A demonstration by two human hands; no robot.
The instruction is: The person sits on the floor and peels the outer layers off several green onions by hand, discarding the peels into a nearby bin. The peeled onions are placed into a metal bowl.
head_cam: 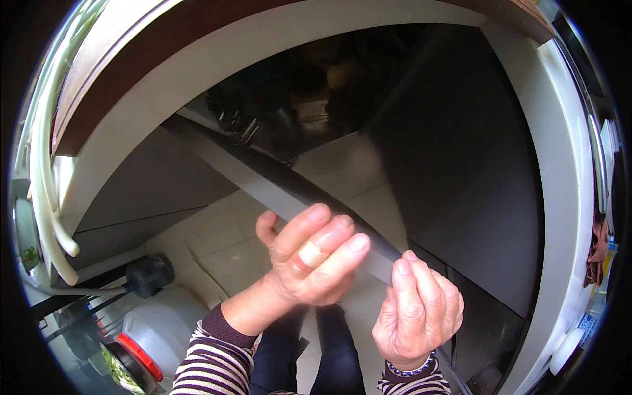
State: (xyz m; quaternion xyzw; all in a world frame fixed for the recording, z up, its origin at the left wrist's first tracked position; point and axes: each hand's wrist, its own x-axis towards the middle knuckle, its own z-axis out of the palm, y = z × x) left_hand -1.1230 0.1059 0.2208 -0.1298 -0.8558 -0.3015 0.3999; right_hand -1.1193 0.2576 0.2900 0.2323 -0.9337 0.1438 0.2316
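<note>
A dark cabinet door (276,195) with a pale edge stands swung out, running diagonally from the upper left toward me. My right hand (417,308) has its thumb and fingers closed on the near end of that door. Partway along the pale edge is my left hand (316,261), palm down, thumb apart from the fingers, over or against the door. A bandage (310,254) wraps one of its fingers. I see nothing held in the left hand. Metal hinge parts (247,132) show by the door's far end. The shadowed cabinet interior (306,84) is hard to make out.
Pale floor tiles (227,227) lie below, with my legs (338,355) at the bottom. Long leek or scallion stalks (47,207) overhang at left. Lower left stands a white plastic container (168,326) near a red rim (140,356). A dark panel (459,163) rises at right.
</note>
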